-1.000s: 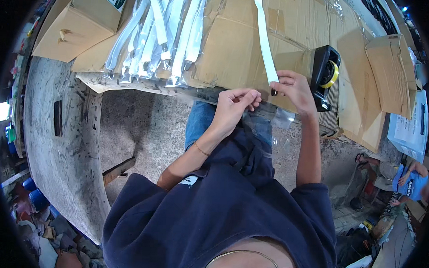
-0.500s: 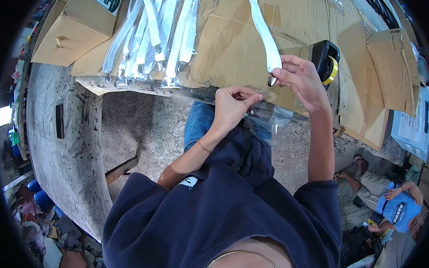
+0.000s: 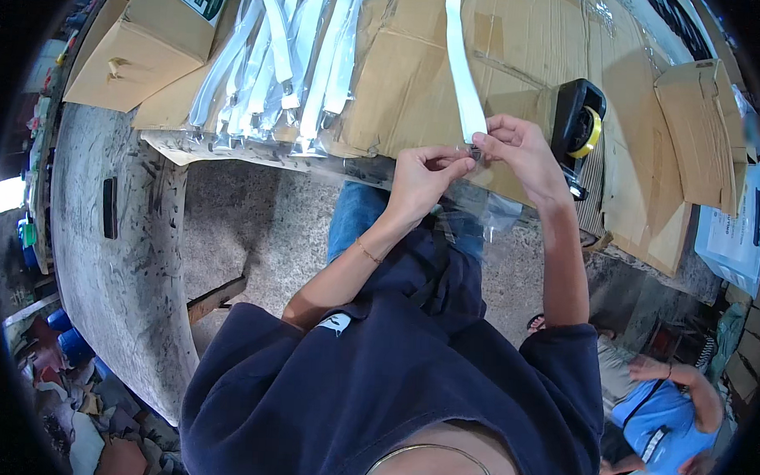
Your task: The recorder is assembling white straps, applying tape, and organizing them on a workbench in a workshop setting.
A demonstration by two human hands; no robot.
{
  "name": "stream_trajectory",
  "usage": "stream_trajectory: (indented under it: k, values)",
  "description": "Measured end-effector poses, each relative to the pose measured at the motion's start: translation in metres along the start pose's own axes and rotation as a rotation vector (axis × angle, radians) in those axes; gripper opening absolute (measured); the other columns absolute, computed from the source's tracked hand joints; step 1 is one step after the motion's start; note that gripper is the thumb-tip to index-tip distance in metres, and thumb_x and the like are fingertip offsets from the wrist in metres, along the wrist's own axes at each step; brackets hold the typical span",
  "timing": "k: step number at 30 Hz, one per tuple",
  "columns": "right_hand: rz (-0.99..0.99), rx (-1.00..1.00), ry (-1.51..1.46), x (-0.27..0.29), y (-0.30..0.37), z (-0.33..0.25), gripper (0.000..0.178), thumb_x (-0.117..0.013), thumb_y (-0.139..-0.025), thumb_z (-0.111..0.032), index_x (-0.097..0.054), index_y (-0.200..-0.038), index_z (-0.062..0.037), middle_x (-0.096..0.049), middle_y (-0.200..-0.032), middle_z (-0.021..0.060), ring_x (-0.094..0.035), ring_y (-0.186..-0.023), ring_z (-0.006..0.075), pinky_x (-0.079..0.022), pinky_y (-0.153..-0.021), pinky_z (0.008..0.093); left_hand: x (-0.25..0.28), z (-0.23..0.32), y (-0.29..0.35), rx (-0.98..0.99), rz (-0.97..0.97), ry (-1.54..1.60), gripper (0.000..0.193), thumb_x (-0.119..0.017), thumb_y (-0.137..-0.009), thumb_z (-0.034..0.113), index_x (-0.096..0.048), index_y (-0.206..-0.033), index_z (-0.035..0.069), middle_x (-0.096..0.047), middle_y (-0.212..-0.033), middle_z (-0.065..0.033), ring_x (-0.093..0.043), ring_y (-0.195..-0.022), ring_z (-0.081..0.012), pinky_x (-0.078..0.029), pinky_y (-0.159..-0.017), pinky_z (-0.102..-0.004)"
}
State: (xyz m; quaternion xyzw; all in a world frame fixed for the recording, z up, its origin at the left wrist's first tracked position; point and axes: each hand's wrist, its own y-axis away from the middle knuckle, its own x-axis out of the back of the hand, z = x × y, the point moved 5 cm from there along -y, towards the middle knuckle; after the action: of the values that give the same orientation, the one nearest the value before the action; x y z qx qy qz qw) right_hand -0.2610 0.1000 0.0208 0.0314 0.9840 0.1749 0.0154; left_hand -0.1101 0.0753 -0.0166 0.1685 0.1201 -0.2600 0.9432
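A white suspender strap point(image 3: 463, 73) runs from the top of the view down the cardboard, ending in a small metal clip point(image 3: 474, 152). My right hand point(image 3: 525, 157) is closed, pinching the strap's end at this clip between thumb and fingertips. Right beside it, my left hand point(image 3: 424, 182) is closed too, fingertips together against clear film by the clip. A clear plastic bag point(image 3: 500, 211) hangs below the table edge, over my lap; its upper part is hard to make out.
Several white straps in clear bags point(image 3: 273, 66) lie at the left of the cardboard point(image 3: 411, 79). A black tape dispenser point(image 3: 571, 118) with yellow tape stands at right. Cardboard boxes point(image 3: 144, 53) sit at both sides. A person in a blue shirt point(image 3: 670, 428) is at the lower right.
My right hand has moved left and slightly down with the strap's clip, meeting my left hand, which rose slightly rightward. The person at lower right has shifted position.
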Motion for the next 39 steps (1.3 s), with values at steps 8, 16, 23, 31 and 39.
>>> stream_trajectory:
  k: [8, 16, 23, 31, 39]
  values:
    - [-0.059, -0.143, -0.24, -0.002, -0.026, 0.011, 0.015, -0.064, -0.087, -0.013, -0.06, -0.094, -0.0004, -0.063, -0.082, 0.0025, -0.057, -0.073, 0.0085, -0.043, -0.065, 0.0226, -0.001, -0.01, -0.008, -0.034, -0.009, 0.007, 0.016, -0.068, -0.084, 0.008, -0.068, -0.09, -0.006, -0.067, -0.076, -0.004, -0.058, -0.068, -0.0047, -0.044, -0.06, -0.0178]
    - [0.034, -0.018, -0.287, 0.004, -0.055, 0.001, 0.012, -0.066, -0.085, -0.01, -0.06, -0.093, -0.0031, -0.063, -0.086, 0.0046, -0.059, -0.077, 0.0115, -0.046, -0.068, 0.0276, 0.0, -0.001, -0.009, -0.045, 0.137, 0.126, 0.019, -0.066, -0.086, 0.009, -0.063, -0.1, -0.004, -0.066, -0.08, -0.0055, -0.061, -0.07, -0.009, -0.045, -0.059, -0.02]
    - [0.057, -0.106, -0.167, 0.017, -0.078, -0.019, 0.017, -0.063, -0.087, -0.017, -0.058, -0.097, -0.0044, -0.062, -0.089, 0.0037, -0.06, -0.078, 0.0122, -0.048, -0.071, 0.0268, -0.008, 0.01, -0.021, 0.072, -0.019, 0.187, 0.025, -0.066, -0.085, 0.006, -0.056, -0.105, -0.003, -0.067, -0.081, -0.0075, -0.061, -0.066, -0.0092, -0.043, -0.052, -0.0187]
    - [0.147, -0.065, 0.007, 0.019, -0.088, -0.023, 0.017, -0.065, -0.086, -0.02, -0.059, -0.094, -0.0058, -0.059, -0.083, 0.0021, -0.054, -0.068, 0.009, -0.045, -0.061, 0.0236, -0.001, 0.027, -0.075, -0.109, 0.077, 0.224, 0.028, -0.067, -0.083, 0.002, -0.048, -0.104, 0.0, -0.067, -0.08, -0.013, -0.064, -0.069, -0.0137, -0.045, -0.05, -0.0226]
    - [0.249, -0.012, -0.233, 0.047, -0.141, -0.031, 0.02, -0.066, -0.084, -0.02, -0.061, -0.098, -0.0061, -0.059, -0.08, 0.0015, -0.053, -0.068, 0.0101, -0.044, -0.06, 0.0247, -0.01, 0.04, -0.112, -0.144, 0.063, 0.191, 0.035, -0.066, -0.082, 0.001, -0.035, -0.097, 0.003, -0.064, -0.079, -0.0157, -0.065, -0.064, -0.0191, -0.048, -0.048, -0.0265]
